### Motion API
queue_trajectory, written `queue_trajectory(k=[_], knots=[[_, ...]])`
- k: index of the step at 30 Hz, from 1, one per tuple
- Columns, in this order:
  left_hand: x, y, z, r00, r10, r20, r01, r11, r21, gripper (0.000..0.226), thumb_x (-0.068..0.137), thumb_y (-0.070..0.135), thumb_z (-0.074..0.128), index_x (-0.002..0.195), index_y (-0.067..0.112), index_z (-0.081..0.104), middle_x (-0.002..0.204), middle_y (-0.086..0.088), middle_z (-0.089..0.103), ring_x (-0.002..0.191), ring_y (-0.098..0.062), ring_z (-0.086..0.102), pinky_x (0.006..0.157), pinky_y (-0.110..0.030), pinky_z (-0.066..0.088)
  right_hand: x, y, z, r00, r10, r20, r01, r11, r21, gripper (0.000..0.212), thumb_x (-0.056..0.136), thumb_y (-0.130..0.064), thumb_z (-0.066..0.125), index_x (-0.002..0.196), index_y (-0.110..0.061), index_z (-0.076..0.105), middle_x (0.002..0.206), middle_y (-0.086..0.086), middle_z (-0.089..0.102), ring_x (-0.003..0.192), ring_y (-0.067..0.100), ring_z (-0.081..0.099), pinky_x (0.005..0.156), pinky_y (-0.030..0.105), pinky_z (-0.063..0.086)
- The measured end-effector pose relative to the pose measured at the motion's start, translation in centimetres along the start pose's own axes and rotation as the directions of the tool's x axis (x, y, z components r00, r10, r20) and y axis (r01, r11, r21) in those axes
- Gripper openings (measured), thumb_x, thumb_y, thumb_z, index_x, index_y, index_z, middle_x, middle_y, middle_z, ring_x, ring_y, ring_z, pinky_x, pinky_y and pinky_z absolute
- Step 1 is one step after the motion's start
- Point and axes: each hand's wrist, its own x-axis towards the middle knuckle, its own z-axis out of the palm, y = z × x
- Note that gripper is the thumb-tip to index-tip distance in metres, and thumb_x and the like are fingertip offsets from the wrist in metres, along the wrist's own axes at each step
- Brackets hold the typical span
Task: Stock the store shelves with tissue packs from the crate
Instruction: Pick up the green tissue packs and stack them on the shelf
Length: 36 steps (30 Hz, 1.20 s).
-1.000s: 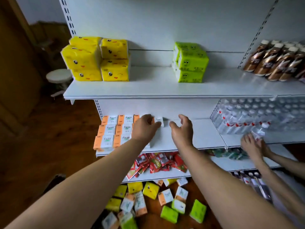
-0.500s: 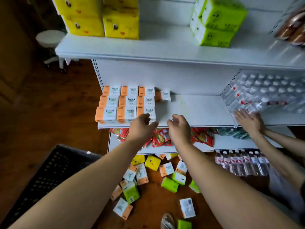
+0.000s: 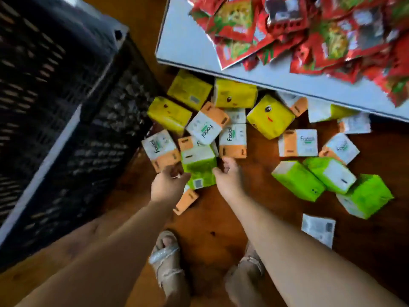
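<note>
Both hands have dropped from the shelf down to the pile on the floor, so now the view looks straight down. Left hand (image 3: pixel 168 185) and right hand (image 3: pixel 228 180) sit on either side of a green tissue pack (image 3: pixel 199 167) at frame centre, fingers curled against it but kinda blurry, can't tell if they've really got it. Black crate (image 3: pixel 66 107) fills the left, red snack packets (image 3: pixel 309 29) on the shelf (image 3: pixel 183 45) upper right.

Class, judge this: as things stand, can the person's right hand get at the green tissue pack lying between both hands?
Probably yes: the right hand already sits against the green tissue pack, which lies atop the pile with nothing covering that side.
</note>
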Motion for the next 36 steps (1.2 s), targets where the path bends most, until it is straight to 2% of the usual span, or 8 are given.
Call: queue_trajectory(k=[8, 14, 17, 23, 27, 31, 34, 36], knots=[[6.4, -3.0, 5.0, 0.997, -0.036, 0.064, 0.055, 0.945, -0.322, 0.035, 0.092, 0.021, 0.054, 0.126, 0.018, 0.054, 0.121, -0.002, 0.059, 0.105, -0.019, 0.055, 0.085, -0.027, 0.040, 5.6, 3.0, 3.5, 0.998, 0.018, 0.064, -0.018, 1.000, -0.015, 0.036, 0.081, -0.028, 0.066, 0.111, -0.011, 0.058, 0.117, 0.011, 0.062, 0.108, 0.029, 0.058, 0.089, 0.034, 0.046], [-0.6, 1.3, 1.3, 0.983, -0.129, 0.133, 0.181, 0.814, -0.552, 0.021, 0.092, 0.032, 0.048, 0.089, 0.023, 0.067, 0.104, 0.004, 0.065, 0.105, -0.017, 0.057, 0.085, -0.033, 0.039, -1.6, -1.8, -2.2, 0.992, 0.123, 0.032, -0.125, 0.890, 0.438, 0.049, 0.082, -0.051, 0.061, 0.122, -0.025, 0.050, 0.122, -0.007, 0.053, 0.108, 0.014, 0.051, 0.094, 0.032, 0.043], [-7.3, 6.1, -2.2, 0.991, -0.082, 0.104, 0.126, 0.828, -0.546, 0.029, 0.091, 0.042, 0.049, 0.099, 0.022, 0.068, 0.114, 0.000, 0.066, 0.107, -0.022, 0.060, 0.092, -0.037, 0.044, -7.9, -7.5, -6.4, 0.976, 0.218, -0.030, -0.156, 0.782, 0.604, 0.092, 0.043, -0.076, 0.067, 0.123, -0.035, 0.052, 0.127, -0.004, 0.056, 0.115, 0.021, 0.056, 0.096, 0.049, 0.047], [-20.3, 18.2, -11.9, 0.991, 0.116, 0.067, -0.052, 0.792, -0.608, 0.023, 0.093, 0.032, 0.053, 0.079, 0.015, 0.058, 0.083, -0.008, 0.066, 0.069, -0.021, 0.064, 0.060, -0.029, 0.043, -19.8, -20.5, -17.6, 0.992, 0.090, -0.093, 0.001, 0.717, 0.697, 0.020, 0.065, -0.026, 0.077, 0.077, -0.019, 0.063, 0.089, 0.010, 0.068, 0.081, 0.028, 0.065, 0.075, 0.047, 0.056], [-27.6, 25.5, -18.9, 0.974, 0.217, 0.068, -0.145, 0.823, -0.549, 0.032, 0.086, 0.034, 0.064, 0.104, 0.008, 0.057, 0.075, -0.006, 0.057, 0.067, -0.022, 0.062, 0.057, -0.028, 0.046, -28.3, -27.5, -24.4, 0.979, -0.156, -0.130, 0.199, 0.617, 0.762, 0.013, 0.078, -0.006, 0.067, 0.075, -0.017, 0.060, 0.065, -0.001, 0.065, 0.065, 0.017, 0.059, 0.059, 0.026, 0.045], [-35.0, 31.3, -24.6, 0.860, 0.340, 0.381, -0.143, 0.877, -0.459, 0.053, 0.080, 0.037, 0.069, 0.123, 0.019, 0.045, 0.114, -0.004, 0.050, 0.110, -0.029, 0.054, 0.083, -0.042, 0.044, -34.5, -31.1, -30.8, 0.909, -0.401, -0.114, 0.311, 0.469, 0.826, 0.020, 0.066, -0.020, 0.070, 0.082, -0.018, 0.058, 0.067, 0.000, 0.066, 0.070, 0.020, 0.057, 0.060, 0.027, 0.039], [-39.9, 34.3, -26.3, 0.692, 0.517, 0.504, -0.217, 0.815, -0.538, 0.025, 0.085, 0.016, 0.062, 0.108, 0.015, 0.054, 0.101, -0.010, 0.062, 0.083, -0.025, 0.062, 0.072, -0.036, 0.053, -38.2, -32.8, -34.9, 0.848, -0.521, -0.094, 0.347, 0.413, 0.842, 0.071, 0.032, -0.036, 0.087, 0.096, -0.013, 0.065, 0.087, 0.008, 0.070, 0.080, 0.024, 0.065, 0.069, 0.032, 0.050], [-42.7, 36.3, -26.2, 0.645, 0.608, 0.463, -0.307, 0.761, -0.572, 0.018, 0.084, 0.005, 0.061, 0.098, 0.015, 0.055, 0.087, -0.010, 0.064, 0.073, -0.025, 0.061, 0.068, -0.032, 0.053, -40.4, -33.6, -37.3, 0.825, -0.549, -0.132, 0.383, 0.374, 0.844, 0.073, 0.041, -0.037, 0.087, 0.106, -0.012, 0.064, 0.097, 0.010, 0.069, 0.086, 0.024, 0.065, 0.072, 0.033, 0.051]])
